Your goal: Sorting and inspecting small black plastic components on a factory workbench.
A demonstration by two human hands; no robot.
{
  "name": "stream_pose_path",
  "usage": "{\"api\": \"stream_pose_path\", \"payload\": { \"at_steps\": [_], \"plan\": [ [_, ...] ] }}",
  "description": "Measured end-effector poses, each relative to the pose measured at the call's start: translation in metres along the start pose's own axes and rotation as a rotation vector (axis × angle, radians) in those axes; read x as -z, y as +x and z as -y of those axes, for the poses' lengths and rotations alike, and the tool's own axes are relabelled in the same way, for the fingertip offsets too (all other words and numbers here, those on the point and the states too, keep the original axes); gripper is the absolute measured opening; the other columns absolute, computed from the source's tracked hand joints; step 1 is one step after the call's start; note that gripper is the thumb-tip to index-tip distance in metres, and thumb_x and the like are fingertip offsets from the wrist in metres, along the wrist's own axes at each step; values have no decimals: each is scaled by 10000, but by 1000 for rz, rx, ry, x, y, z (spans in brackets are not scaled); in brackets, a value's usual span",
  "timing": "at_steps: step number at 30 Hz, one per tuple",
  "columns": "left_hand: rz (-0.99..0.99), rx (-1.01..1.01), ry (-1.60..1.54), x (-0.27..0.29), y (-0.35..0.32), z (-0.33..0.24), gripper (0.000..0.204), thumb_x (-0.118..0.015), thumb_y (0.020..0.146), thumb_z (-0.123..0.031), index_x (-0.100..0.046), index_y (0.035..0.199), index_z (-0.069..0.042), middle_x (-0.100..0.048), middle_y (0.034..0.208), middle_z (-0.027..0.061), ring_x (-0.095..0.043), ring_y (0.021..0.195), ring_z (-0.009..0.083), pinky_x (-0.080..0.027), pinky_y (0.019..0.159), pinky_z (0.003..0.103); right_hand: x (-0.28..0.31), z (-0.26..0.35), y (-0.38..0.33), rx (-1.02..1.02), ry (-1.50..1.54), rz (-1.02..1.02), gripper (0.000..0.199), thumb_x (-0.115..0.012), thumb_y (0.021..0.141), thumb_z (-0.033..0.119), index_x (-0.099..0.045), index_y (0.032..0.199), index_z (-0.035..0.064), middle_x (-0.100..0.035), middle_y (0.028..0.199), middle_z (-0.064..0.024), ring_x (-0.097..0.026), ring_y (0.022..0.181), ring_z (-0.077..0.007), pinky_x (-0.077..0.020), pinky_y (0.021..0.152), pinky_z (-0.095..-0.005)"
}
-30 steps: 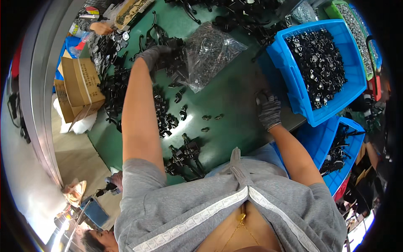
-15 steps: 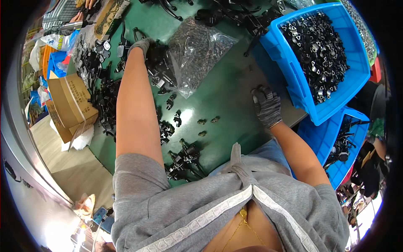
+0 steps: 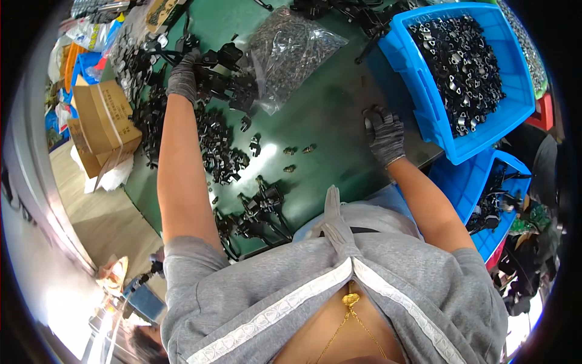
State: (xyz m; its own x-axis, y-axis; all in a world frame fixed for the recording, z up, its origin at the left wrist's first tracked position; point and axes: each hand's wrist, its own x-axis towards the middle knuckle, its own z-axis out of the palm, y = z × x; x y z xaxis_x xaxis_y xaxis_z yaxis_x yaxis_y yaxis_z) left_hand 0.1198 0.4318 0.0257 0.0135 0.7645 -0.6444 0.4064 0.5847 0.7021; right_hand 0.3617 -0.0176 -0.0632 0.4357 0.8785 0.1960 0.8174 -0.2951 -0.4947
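On the green tabletop (image 3: pixel 330 109): left gloved hand (image 3: pixel 183 79) among black lever assemblies (image 3: pixel 229 57), whether grasping one I cannot tell; right gloved hand (image 3: pixel 386 133), released and resting, near a blue bin (image 3: pixel 515 103).

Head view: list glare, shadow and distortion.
In the head view, glare whitens the green table left of three small fittings; in the head view, shadow darkens it beside the upper blue bin; in the head view, black parts around the left hand merge, and fisheye bends edges near the rim.
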Motion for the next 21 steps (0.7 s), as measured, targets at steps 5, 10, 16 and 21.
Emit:
{"api": "stream_pose_path", "payload": {
  "at_steps": [5,10,16,21],
  "plan": [
    [-194,-152,-431,22,-75,24,230,-673,852,-290,-673,982,-101,-686,874,86,-648,699,222,-474,517,356,-2,-7,-4,-45,-76,111,225,-647,877,198,-667,1094,141,-609,1185,-130,-576,1064,-363,-468,877,-482],
    [-447,-284,-624,36,-181,73,286,-642,872,-345,-678,1012,-98,-706,933,73,-667,748,221,-498,544,341,-1,-7,2,33,-79,44,246,-653,870,218,-654,1105,146,-583,1238,-143,-584,1052,-378,-485,857,-494],
    [-712,-39,-686,13,-319,90,406,-703,869,-356,-613,1062,-10,-678,823,120,-658,640,227,-525,475,372,24,33,3,8,-73,91,364,-685,831,246,-628,1185,178,-582,1234,-137,-583,1057,-375,-484,928,-493],
    [-697,-95,-909,23,-333,182,359,-693,873,-338,-653,1050,-29,-695,853,87,-669,673,222,-558,591,358,-3,72,-10,149,262,508,489,-702,816,306,-579,1280,212,-536,1328,-126,-535,1183,-354,-449,1000,-473]
  ]
}}
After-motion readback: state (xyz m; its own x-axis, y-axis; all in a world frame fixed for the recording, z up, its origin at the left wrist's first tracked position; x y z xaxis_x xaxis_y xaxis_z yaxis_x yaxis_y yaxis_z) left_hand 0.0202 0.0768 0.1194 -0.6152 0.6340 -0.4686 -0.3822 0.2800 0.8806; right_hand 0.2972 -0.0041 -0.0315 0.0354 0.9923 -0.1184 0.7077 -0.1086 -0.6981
